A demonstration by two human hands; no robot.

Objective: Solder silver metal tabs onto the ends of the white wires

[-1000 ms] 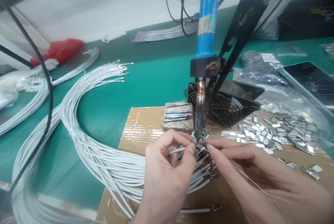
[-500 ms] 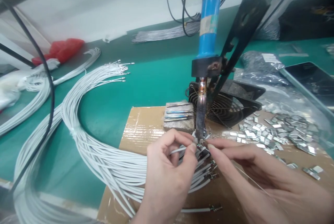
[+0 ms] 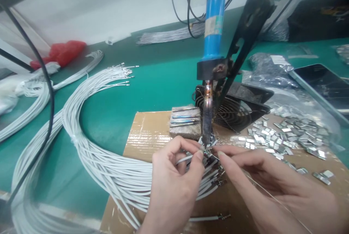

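Observation:
My left hand (image 3: 177, 183) pinches a white wire (image 3: 184, 159) close to its metal end, just under the tip of a blue-handled soldering iron (image 3: 207, 117). The iron hangs point-down in a black clamp. Between the thumb and fingers of my right hand (image 3: 272, 186) is a thin solder wire (image 3: 275, 199), which trails back across the palm. Its front end is at the iron's tip; whether they touch is too small to tell. A bundle of white wires (image 3: 122, 176) runs beneath my left hand, with metal terminals on the ends.
Cardboard (image 3: 147, 132) covers the work spot on the green table. Behind the iron stand a black fan (image 3: 231, 112) and a grey block (image 3: 185, 128). Small metal pieces (image 3: 289, 136) lie scattered at right, near a phone (image 3: 321, 81). A black cable (image 3: 45, 70) hangs at left.
The view has shifted slightly, so the scene sits a little further left. My right fingertips are slightly further from the iron's tip, and more of the solder wire shows. Both grips are unchanged.

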